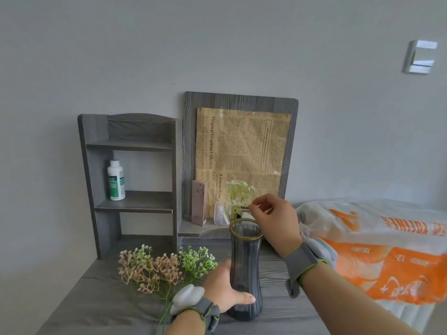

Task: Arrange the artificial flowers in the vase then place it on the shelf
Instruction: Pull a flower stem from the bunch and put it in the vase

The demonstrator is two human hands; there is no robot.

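smoky translucent glass vase (246, 269) with glossy ribbed wall and gilt rim, matt plastic-looking artificial flowers (164, 267), grey woodgrain shelf (130, 170) and table (101, 308), creased kraft newsprint paper (242, 151), crinkly glossy plastic bag (377, 250) right

Fingers of the left hand (223, 290) vanish behind the vase (245, 262) — only the thumb shows. Orange bag (387, 262) right of the right hand (275, 221) runs off frame; bottle (116, 180) label's too tiny to read.

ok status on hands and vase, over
Left hand gripping vase low. Right hand pinching white sprig, stem at vase mouth. Pink and green sprigs lying on table, left of vase. White bottle on shelf middle level.
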